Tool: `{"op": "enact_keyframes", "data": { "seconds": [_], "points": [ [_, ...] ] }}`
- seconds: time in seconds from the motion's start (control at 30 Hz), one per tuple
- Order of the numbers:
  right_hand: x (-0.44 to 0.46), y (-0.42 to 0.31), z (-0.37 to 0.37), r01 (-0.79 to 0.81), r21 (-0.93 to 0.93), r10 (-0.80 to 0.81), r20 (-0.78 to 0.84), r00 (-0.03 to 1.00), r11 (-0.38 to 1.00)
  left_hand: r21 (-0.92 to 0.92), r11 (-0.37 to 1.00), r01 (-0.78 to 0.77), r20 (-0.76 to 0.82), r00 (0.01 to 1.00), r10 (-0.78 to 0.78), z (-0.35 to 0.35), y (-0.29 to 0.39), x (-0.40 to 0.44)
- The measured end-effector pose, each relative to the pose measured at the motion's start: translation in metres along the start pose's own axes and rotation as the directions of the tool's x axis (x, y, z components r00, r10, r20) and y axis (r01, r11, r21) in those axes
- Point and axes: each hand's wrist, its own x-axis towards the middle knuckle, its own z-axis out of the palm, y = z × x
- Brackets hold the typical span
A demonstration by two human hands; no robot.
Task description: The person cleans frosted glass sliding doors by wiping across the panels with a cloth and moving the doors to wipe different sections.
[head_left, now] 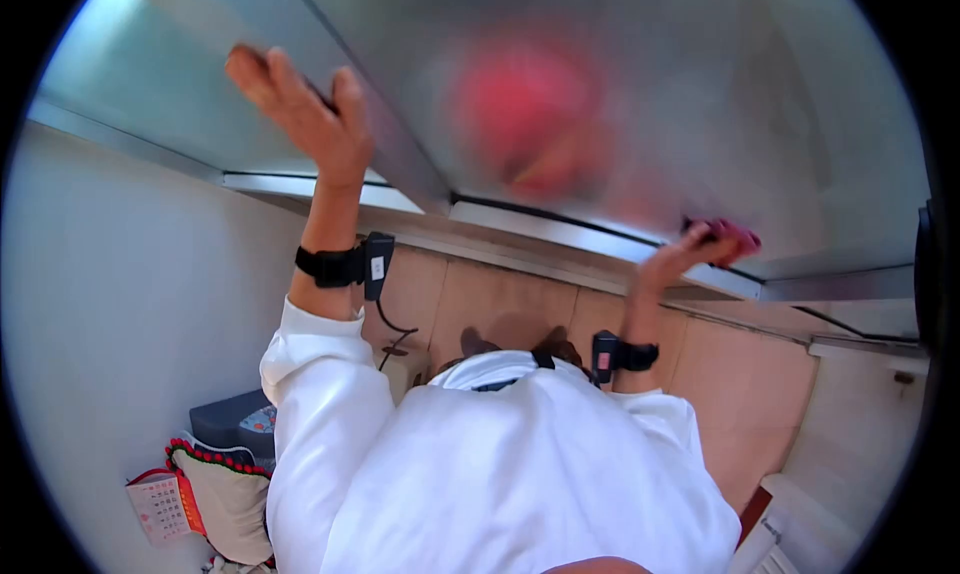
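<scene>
My left hand (305, 109) is raised at the metal frame (385, 134) of a frosted glass panel, its fingers apart and nothing in it. Lower on the right, my right hand (690, 252) presses a dark pink cloth (737, 238) against the bottom of the frosted glass (800, 174), near the metal sill. Part of the cloth is hidden behind the fingers. Behind or in the glass shows a blurred red-pink shape (530, 104). Both wrists carry black straps with small boxes.
Tiled floor (740, 404) lies below the panel. At the lower left are a grey box-like object (225, 419), a cream cloth item (230, 499) with red trim and a printed card (160, 507). A white wall (150, 274) stands at the left.
</scene>
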Motion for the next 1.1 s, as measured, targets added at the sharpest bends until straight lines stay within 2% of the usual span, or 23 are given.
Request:
{"op": "enact_keyframes", "data": {
  "seconds": [0.03, 0.07, 0.1, 0.13, 0.17, 0.23, 0.27, 0.3, 0.33, 0.37, 0.43, 0.5, 0.53, 0.6, 0.7, 0.73, 0.77, 0.8, 0.9, 0.93, 1.0, 1.03, 1.1],
  "points": [
    [-0.026, 0.004, 0.012, 0.041, -0.164, -0.030, 0.068, 0.997, 0.986, 0.003, 0.999, -0.041, -0.024, 0.999, 0.041, 0.001, 0.000, -0.001],
    [-0.050, 0.018, 0.025, 0.199, -0.236, -0.148, 0.218, 0.965, 0.951, 0.000, 0.997, -0.079, -0.058, 0.995, 0.079, 0.005, -0.004, -0.004],
    [-0.074, -0.023, 0.046, 0.192, -0.113, -0.163, 0.230, 0.959, 0.975, -0.015, 0.998, -0.060, -0.059, 0.996, 0.059, 0.009, -0.004, -0.009],
    [-0.094, -0.036, 0.061, 0.303, -0.039, -0.278, 0.306, 0.911, 0.952, -0.010, 0.997, -0.079, -0.090, 0.993, 0.078, 0.013, -0.004, -0.012],
    [-0.109, -0.050, 0.072, 0.363, -0.033, -0.317, 0.419, 0.851, 0.931, -0.008, 0.995, -0.101, -0.124, 0.987, 0.099, 0.016, -0.004, -0.014],
    [-0.146, -0.028, 0.108, 0.679, -0.045, -0.566, 0.514, 0.644, 0.733, -0.038, 0.996, -0.084, -0.116, 0.990, 0.079, 0.017, -0.004, -0.018],
    [-0.160, -0.042, 0.120, 0.783, -0.195, -0.563, 0.596, 0.572, 0.590, -0.053, 0.995, -0.082, -0.104, 0.992, 0.076, 0.018, -0.002, -0.018],
    [-0.163, -0.042, 0.133, 0.880, -0.129, -0.668, 0.602, 0.436, 0.458, -0.107, 0.991, -0.084, -0.128, 0.989, 0.070, 0.020, 0.002, -0.017],
    [-0.163, -0.037, 0.141, 0.949, -0.065, -0.740, 0.609, 0.283, 0.309, -0.068, 0.997, -0.043, -0.079, 0.996, 0.038, 0.016, 0.003, -0.019],
    [-0.168, -0.038, 0.145, 0.944, -0.042, -0.717, 0.640, 0.278, 0.329, -0.028, 1.000, -0.007, -0.029, 1.000, 0.006, 0.013, 0.003, -0.020],
    [-0.153, -0.035, 0.138, 0.942, -0.048, -0.690, 0.669, 0.278, 0.333, -0.075, 0.996, -0.039, -0.045, 0.998, 0.035, 0.008, -0.001, -0.018],
    [-0.125, -0.035, 0.129, 0.997, 0.070, -0.703, 0.709, -0.058, -0.013, -0.081, 0.994, -0.067, -0.061, 0.996, 0.063, 0.005, -0.006, -0.020],
    [-0.107, -0.029, 0.118, 0.994, 0.109, -0.713, 0.697, -0.073, 0.006, -0.039, 0.996, -0.076, -0.049, 0.996, 0.074, 0.005, -0.007, -0.020],
    [-0.064, -0.018, 0.087, 0.999, 0.035, -0.662, 0.749, -0.025, 0.001, 0.008, 0.997, -0.080, -0.019, 0.997, 0.080, 0.004, -0.003, -0.017],
    [0.035, -0.036, 0.016, 0.981, -0.114, -0.713, 0.675, 0.193, 0.157, 0.018, 0.998, -0.058, -0.012, 0.998, 0.058, 0.002, 0.005, 0.000],
    [0.069, 0.000, -0.004, 0.916, -0.025, -0.690, 0.649, 0.319, 0.400, 0.037, 0.997, -0.060, -0.001, 0.998, 0.060, 0.001, 0.004, 0.000],
    [0.094, -0.004, -0.031, 0.901, -0.250, -0.762, 0.482, 0.434, 0.355, 0.033, 0.998, -0.047, 0.000, 0.999, 0.047, 0.001, 0.004, 0.000],
    [0.122, 0.011, -0.055, 0.845, -0.374, -0.758, 0.396, 0.517, 0.381, 0.027, 0.999, -0.031, -0.005, 1.000, 0.031, 0.001, 0.005, 0.000],
    [0.182, 0.025, -0.105, 0.638, -0.495, -0.670, 0.141, 0.729, 0.589, -0.022, 1.000, -0.022, -0.007, 1.000, 0.022, 0.000, 0.005, -0.002],
    [0.183, 0.031, -0.110, 0.647, -0.492, -0.681, 0.138, 0.719, 0.583, -0.018, 1.000, -0.018, -0.021, 1.000, 0.017, -0.004, -0.001, -0.014],
    [0.197, 0.038, -0.120, 0.553, -0.476, -0.617, 0.027, 0.787, 0.684, 0.036, 0.999, 0.008, -0.003, 1.000, -0.008, -0.005, -0.004, -0.022],
    [0.203, 0.047, -0.119, 0.557, -0.480, -0.628, 0.016, 0.778, 0.678, 0.028, 1.000, 0.009, -0.019, 1.000, -0.008, -0.003, -0.001, -0.026],
    [0.199, 0.059, -0.100, 0.481, -0.432, -0.590, -0.162, 0.791, 0.763, 0.065, 0.996, 0.067, -0.004, 0.998, -0.066, -0.002, -0.004, -0.030]
  ]
}}
